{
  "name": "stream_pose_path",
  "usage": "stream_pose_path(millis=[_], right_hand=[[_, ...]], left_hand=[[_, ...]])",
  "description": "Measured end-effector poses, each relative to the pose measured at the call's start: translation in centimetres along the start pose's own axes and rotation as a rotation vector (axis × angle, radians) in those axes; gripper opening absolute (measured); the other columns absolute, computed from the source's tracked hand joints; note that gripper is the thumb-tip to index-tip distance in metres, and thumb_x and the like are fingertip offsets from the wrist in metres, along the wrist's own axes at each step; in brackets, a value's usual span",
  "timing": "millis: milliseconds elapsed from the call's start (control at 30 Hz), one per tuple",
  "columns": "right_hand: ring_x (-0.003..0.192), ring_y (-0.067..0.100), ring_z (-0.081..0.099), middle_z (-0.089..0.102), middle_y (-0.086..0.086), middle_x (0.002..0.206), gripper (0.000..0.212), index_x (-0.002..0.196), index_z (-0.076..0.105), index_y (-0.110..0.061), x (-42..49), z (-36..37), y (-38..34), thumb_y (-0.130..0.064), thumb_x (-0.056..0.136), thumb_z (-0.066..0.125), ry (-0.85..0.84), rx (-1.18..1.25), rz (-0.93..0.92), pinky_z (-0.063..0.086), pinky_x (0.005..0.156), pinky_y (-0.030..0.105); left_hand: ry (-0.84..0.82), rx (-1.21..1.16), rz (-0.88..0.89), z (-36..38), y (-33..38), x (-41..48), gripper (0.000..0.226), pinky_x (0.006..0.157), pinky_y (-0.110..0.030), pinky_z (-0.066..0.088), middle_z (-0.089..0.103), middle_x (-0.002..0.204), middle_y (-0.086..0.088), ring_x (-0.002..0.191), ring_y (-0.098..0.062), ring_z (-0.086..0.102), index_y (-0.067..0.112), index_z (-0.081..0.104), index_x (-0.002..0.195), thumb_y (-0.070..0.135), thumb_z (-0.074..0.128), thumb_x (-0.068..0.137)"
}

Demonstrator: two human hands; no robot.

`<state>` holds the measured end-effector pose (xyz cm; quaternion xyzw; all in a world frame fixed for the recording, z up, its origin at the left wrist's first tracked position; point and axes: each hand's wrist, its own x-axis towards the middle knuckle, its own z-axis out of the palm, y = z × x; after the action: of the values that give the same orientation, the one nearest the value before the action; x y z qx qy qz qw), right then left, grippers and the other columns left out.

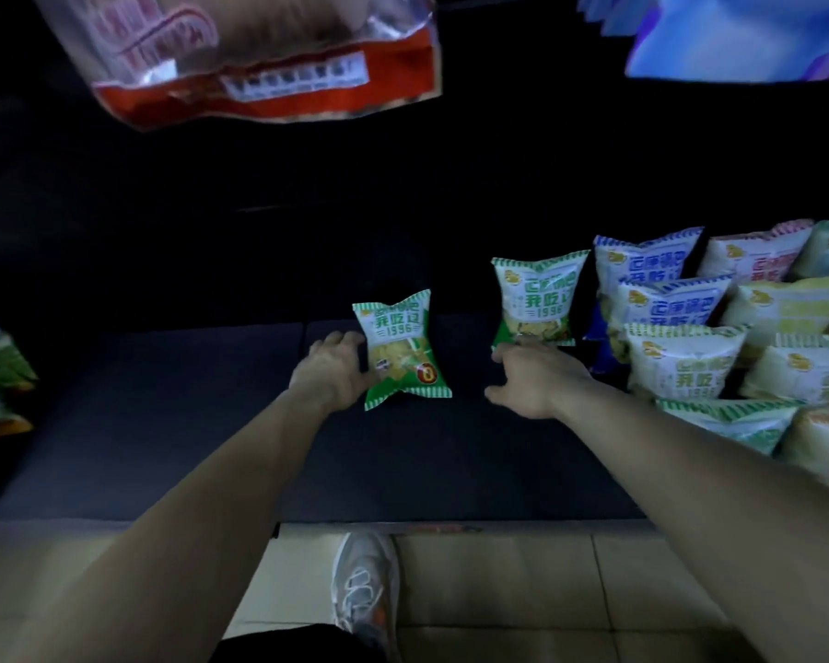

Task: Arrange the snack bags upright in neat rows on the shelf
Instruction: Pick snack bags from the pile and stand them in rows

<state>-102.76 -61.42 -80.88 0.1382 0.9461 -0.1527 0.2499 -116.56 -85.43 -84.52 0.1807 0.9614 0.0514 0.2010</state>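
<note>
The fingers point(350, 339) of the left hand point(329, 370) wrap the left edge of a green snack bag point(399, 349) on the dark shelf point(164, 423). This bag leans, its long side tipped toward the back. The right hand point(537, 380) touches the bottom of a second green bag point(537, 301), standing up just right; its fingers are hidden, maybe pinching.

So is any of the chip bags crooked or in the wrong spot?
Yes. The green bag by the left hand leans sideways and stands alone on the dark shelf, apart from the rows of bags on the right. The second green bag, at the right hand, stands straighter, next to those rows.
</note>
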Motion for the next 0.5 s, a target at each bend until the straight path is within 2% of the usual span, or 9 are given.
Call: stream_pose_path(millis=[100, 233, 300, 400, 500], right_hand=[[0.127, 0.032, 0.045, 0.040, 0.011, 0.146, 0.071, 0.145, 0.038, -0.017, 5.2, 1.8, -3.2, -0.056, 0.089, 0.058, -0.002, 0.074, -0.018, 0.046, 0.097, 0.045], [0.128, 0.037, 0.045, 0.038, 0.016, 0.149, 0.091, 0.147, 0.029, -0.011, 10.6, 4.4, -7.6, -0.071, 0.084, 0.053, 0.004, 0.208, 0.029, 0.046, 0.097, 0.046], [0.123, 0.035, 0.050, 0.046, 0.014, 0.140, 0.097, 0.142, 0.032, -0.010, 12.2, 5.6, -9.1, -0.076, 0.076, 0.060, 0.016, 0.345, 0.076, 0.048, 0.094, 0.046], [0.105, 0.025, 0.059, 0.056, 0.006, 0.122, 0.093, 0.126, 0.041, -0.013, 12.9, 6.4, -10.1, -0.070, 0.062, 0.077, 0.062, 0.533, 0.099, 0.053, 0.083, 0.040], [0.098, 0.020, 0.055, 0.047, 0.002, 0.118, 0.096, 0.124, 0.043, -0.018, 11.0, 5.8, -9.5, -0.059, 0.049, 0.088, 0.101, 0.502, 0.052, 0.051, 0.075, 0.036]], left_hand=[[-0.042, 0.116, 0.122, -2.0, -0.6, -0.1, 0.076, 0.102, -0.044, 0.040, 0.037, 0.146, -0.006, 0.131, -0.028, 0.036, 0.025, 0.032, 0.147, 0.062, 0.058, 0.086], [-0.081, 0.208, 0.250, -5.1, -2.6, -2.4, 0.069, 0.103, -0.036, 0.038, 0.034, 0.149, -0.001, 0.132, -0.021, 0.037, 0.030, 0.032, 0.146, 0.061, 0.054, 0.088], [-0.084, 0.206, 0.269, -5.3, -4.3, -3.8, 0.065, 0.101, -0.032, 0.039, 0.036, 0.146, 0.004, 0.128, -0.016, 0.039, 0.032, 0.034, 0.144, 0.060, 0.053, 0.088], [-0.087, 0.166, 0.223, -4.3, -6.5, -5.3, 0.060, 0.098, -0.029, 0.040, 0.038, 0.141, 0.008, 0.124, -0.014, 0.042, 0.032, 0.037, 0.142, 0.055, 0.055, 0.090], [-0.111, 0.109, 0.177, -4.0, -7.2, -5.2, 0.062, 0.099, -0.031, 0.040, 0.038, 0.141, 0.007, 0.124, -0.015, 0.043, 0.031, 0.038, 0.142, 0.054, 0.058, 0.089]])
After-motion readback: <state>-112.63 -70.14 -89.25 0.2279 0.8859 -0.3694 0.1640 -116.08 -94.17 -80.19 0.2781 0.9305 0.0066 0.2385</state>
